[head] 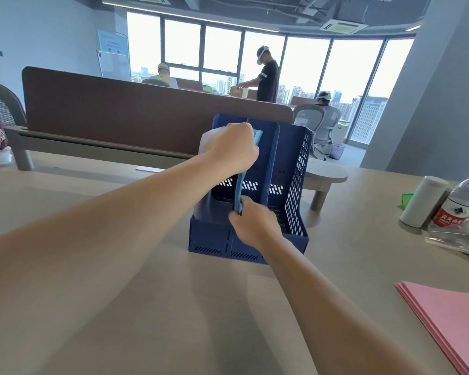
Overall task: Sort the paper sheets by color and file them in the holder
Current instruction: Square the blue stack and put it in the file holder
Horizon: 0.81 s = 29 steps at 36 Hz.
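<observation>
Both hands are working on one bundle of blue sheets (238, 194), which is standing on edge in the dark blue holder (293, 163), seemingly along the left side of its middle slot. The left hand (232, 148) is curling its fingers down over the bundle's top edge and gripping it, knuckles toward the camera. The right hand (255, 226) is pinching the lower front corner of the same bundle between thumb and fingers, just above the holder's low front wall. Pale lavender sheets (207, 140) are sitting in the left slot, partly hidden behind the left hand. Pink sheets (450, 318) are lying flat in a stack on the table (173, 307), well apart to the right. A water bottle (456, 204) is standing beyond them.
</observation>
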Tool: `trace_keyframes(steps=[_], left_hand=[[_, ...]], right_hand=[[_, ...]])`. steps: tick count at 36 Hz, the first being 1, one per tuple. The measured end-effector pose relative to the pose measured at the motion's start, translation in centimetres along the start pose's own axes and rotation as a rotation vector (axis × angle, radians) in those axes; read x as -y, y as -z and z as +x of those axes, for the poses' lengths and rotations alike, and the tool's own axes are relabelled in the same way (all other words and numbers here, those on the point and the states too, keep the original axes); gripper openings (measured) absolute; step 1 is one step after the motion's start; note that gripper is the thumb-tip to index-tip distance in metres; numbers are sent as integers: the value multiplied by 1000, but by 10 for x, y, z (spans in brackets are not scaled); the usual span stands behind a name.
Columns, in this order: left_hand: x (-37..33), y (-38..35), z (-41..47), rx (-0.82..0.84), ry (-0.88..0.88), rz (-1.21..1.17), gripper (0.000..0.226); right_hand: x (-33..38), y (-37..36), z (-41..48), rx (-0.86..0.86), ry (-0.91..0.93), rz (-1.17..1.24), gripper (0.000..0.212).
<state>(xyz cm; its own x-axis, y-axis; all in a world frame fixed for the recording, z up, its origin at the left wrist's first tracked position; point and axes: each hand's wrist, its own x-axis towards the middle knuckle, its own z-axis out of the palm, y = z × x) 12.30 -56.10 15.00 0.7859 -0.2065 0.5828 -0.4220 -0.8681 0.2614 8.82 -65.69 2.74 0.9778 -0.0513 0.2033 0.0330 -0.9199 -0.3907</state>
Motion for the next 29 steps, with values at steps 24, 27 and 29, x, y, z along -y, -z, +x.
trace_keyframes(steps=[24, 27, 29], left_hand=[[-16, 22, -25, -87, -136, -152, 32], [-29, 27, -43, -69, -131, -218, 21], [-41, 29, -58, -21, -113, -252, 16]], right_hand=[[-5, 40, -29, -167, -42, 74, 33], [-11, 57, -46, -203, -50, 73, 45], [-17, 68, -62, -228, -48, 57, 46]])
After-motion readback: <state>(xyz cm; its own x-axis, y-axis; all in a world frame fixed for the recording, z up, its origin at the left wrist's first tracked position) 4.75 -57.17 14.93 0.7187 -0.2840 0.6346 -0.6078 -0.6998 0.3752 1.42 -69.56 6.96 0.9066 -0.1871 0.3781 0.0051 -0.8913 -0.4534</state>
